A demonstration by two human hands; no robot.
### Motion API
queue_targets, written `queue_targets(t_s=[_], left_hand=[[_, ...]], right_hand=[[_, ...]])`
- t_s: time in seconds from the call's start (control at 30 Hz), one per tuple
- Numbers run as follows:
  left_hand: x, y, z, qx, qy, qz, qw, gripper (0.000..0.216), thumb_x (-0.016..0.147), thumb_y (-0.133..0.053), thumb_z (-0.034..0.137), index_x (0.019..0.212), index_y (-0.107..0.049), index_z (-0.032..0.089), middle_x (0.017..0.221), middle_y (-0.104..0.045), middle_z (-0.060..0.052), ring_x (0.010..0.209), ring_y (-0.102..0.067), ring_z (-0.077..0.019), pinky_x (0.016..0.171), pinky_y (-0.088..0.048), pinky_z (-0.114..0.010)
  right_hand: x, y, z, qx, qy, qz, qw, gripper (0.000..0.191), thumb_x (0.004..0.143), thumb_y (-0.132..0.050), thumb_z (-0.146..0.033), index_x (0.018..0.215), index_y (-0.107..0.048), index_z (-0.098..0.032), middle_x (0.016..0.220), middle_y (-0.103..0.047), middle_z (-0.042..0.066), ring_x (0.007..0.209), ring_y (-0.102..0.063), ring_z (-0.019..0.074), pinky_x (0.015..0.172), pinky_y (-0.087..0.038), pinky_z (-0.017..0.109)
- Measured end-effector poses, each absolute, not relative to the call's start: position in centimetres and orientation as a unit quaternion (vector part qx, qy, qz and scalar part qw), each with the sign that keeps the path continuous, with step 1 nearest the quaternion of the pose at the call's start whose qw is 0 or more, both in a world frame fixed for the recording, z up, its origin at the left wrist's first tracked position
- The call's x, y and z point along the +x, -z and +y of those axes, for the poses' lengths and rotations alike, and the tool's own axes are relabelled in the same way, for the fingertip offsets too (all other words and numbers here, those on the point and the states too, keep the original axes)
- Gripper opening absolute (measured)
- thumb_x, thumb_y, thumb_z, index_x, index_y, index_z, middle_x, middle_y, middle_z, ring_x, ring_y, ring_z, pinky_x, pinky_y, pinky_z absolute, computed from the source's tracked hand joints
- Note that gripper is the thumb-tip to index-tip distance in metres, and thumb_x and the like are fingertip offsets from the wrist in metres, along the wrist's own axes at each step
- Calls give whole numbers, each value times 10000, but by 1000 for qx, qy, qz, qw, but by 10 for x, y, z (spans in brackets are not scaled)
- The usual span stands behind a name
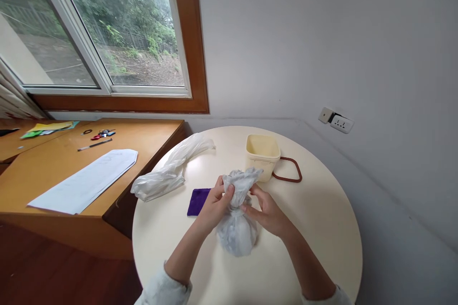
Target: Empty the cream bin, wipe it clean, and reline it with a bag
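Note:
A filled, translucent white plastic bag (236,236) rests on the round cream table (311,228), its gathered top standing up between my hands. My left hand (214,202) pinches the neck of the bag from the left. My right hand (265,209) grips the same neck from the right, fingers curled around the plastic. Partly under my left hand lies a purple cloth (196,200). A cream plastic tub (263,152) stands just beyond the bag.
A second crumpled plastic bag (168,171) lies at the table's left edge. A dark red loop (288,171) sits beside the tub. To the left, a wooden desk (53,171) holds a white paper sheet (86,181), pens and scissors. The wall carries a socket (341,124).

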State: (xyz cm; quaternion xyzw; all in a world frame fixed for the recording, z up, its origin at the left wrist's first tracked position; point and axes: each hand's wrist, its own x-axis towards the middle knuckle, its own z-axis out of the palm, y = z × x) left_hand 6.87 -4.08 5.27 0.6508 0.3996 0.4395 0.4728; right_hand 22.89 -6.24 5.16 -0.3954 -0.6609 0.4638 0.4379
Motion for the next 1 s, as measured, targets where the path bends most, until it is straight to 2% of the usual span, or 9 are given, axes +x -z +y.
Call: queue_targets(t_s=[0.13, 0.2, 0.27, 0.33, 0.43, 0.57, 0.7, 0.87, 1.0], left_hand=[[77, -51, -44, 653, -444, 396, 468, 505, 864, -351, 562, 718, -602, 149, 1049, -545, -85, 1074, -477, -225, 963, -366, -346], [78, -50, -46, 657, -424, 372, 500, 483, 854, -371, 570, 952, -602, 157, 1134, -547, -98, 1112, -477, -240, 967, -377, -363], [78, -50, -48, 666, -409, 330, 529, 543, 821, -484, 531, 1242, -450, 189, 1269, -486, -110, 1182, -443, -248, 989, -369, -371], [77, -51, -51, 678, -400, 302, 537, 748, 745, -644, 429, 1367, -275, 237, 1381, -384, -106, 1245, -391, -250, 1006, -359, -359], [78, -53, -54, 695, -369, 330, 522, 818, 679, -721, 292, 1361, -269, 265, 1350, -437, -97, 1186, -465, -242, 941, -417, -338], [79, -49, -57, 706, -346, 406, 466, 682, 758, -612, 247, 1354, -282, 279, 1145, -602, -65, 963, -591, -212, 798, -466, -323], [76, -37, -56, 709, -327, 454, 428, 646, 799, -531, 234, 1382, -255, 262, 987, -649, -57, 806, -595, -187, 717, -457, -316], [73, -28, -54, 712, -341, 459, 407, 562, 802, -505, 219, 1341, -350, 248, 1098, -617, -87, 975, -559, -228, 817, -438, -362], [74, -29, -58, 728, -322, 453, 402, 623, 796, -532, 242, 1373, -299, 275, 1159, -578, -92, 1070, -511, -253, 879, -422, -412]], right_hand=[[218, -51, -63, -396, -458, -654, 454, 293, 768, -590, -277, 1057, -627, -241, 1113, -619, 46, 1047, -560, 228, 912, -444, 379], [214, -42, -59, -411, -461, -620, 484, 254, 795, -557, -294, 1026, -643, -234, 1052, -650, 52, 1012, -584, 224, 909, -452, 383], [212, -32, -56, -421, -479, -577, 510, 277, 797, -563, -341, 1046, -635, -242, 1069, -649, 57, 1032, -581, 224, 926, -446, 386], [212, -26, -56, -419, -503, -540, 529, 306, 783, -587, -395, 1050, -629, -250, 1099, -641, 58, 1051, -575, 225, 935, -445, 388], [211, -24, -57, -414, -527, -504, 545, 315, 773, -594, -446, 1004, -638, -236, 1061, -655, 64, 1025, -588, 234, 895, -473, 388], [212, -24, -56, -405, -533, -481, 566, 285, 759, -614, -441, 941, -643, -224, 1017, -660, 64, 1000, -591, 235, 876, -481, 387], [224, -27, -51, -424, -482, -466, 608, 234, 771, -597, -433, 832, -639, -211, 982, -654, 63, 1002, -576, 228, 885, -465, 378], [234, -35, -57, -428, -461, -549, 550, 235, 795, -563, -418, 934, -621, -239, 1064, -620, 53, 1037, -558, 217, 900, -461, 365], [233, -28, -68, -457, -419, -630, 467, 322, 740, -629, -365, 1053, -598, -295, 1134, -588, 29, 1084, -531, 228, 955, -428, 402]])
